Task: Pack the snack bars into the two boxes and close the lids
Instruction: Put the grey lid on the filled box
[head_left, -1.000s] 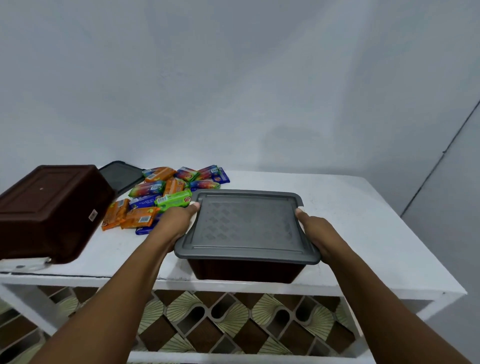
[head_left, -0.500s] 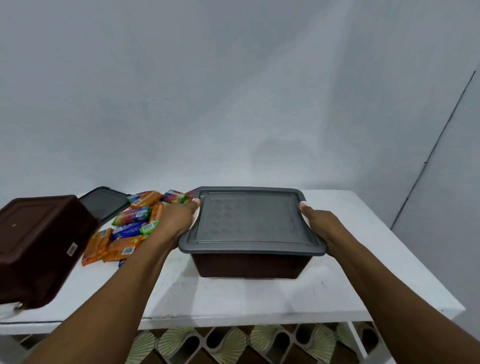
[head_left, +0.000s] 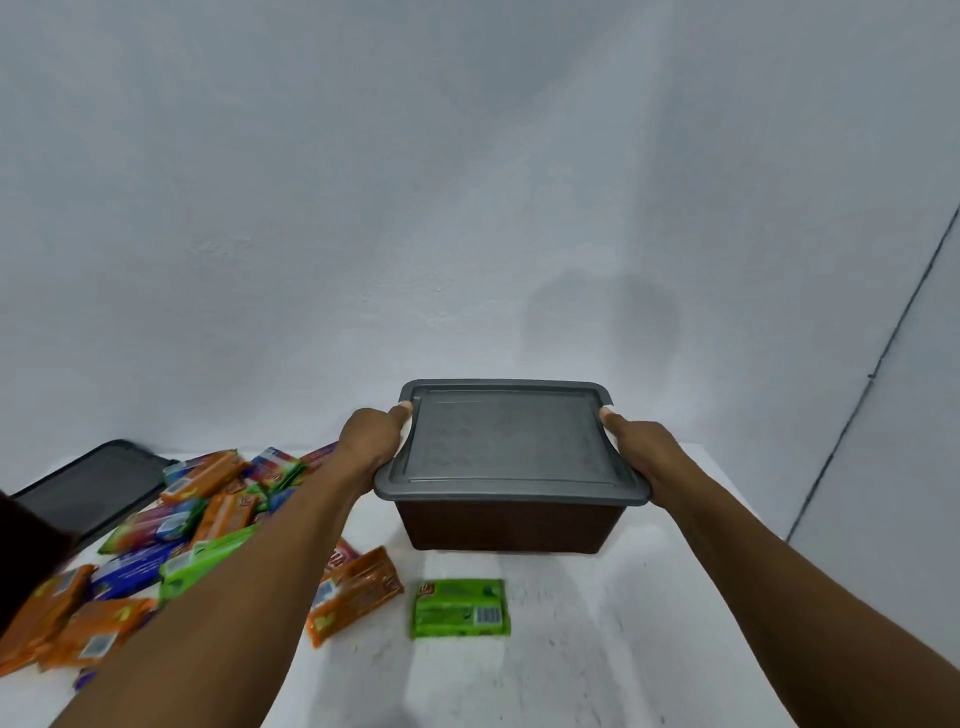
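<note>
- Left hand (head_left: 366, 441) and right hand (head_left: 641, 449) are gripping the brown box (head_left: 509, 525) at its two short sides, right under the rim of the grey lid (head_left: 506, 441).
- One thumb (head_left: 402, 410) of each hand is lying on the lid's edge. The other fingers are tucked under the rim and hidden, so I cannot tell how they are curling.
- The box is sitting toward the far side of the white table (head_left: 597, 649), with the lid on. I cannot tell if it is resting on the table or hanging just off it.
- The box is looking like stiff, smooth plastic and likely light. The contents are not showing, so the weight is a guess.
- The overhanging rim is looking like the best place to hold, one hand on each side. The slick walls are likely giving a worse grip.
- The lid is looking thin and likely flexing, so the corners are probably needing a press to seat.
- Loose snack bars (head_left: 208, 509) are lying in a pile on the left, well apart from the box.
- A green bar (head_left: 460, 608) and an orange bar (head_left: 358, 592) are lying near the box's front.
- The wrappers are looking glossy, soft and slippery. Pinching a bar across its flat body is probably working best.
- The second lid (head_left: 88, 488) is lying flat at far left, and part of the second box (head_left: 26, 551) is showing at the left edge.
</note>
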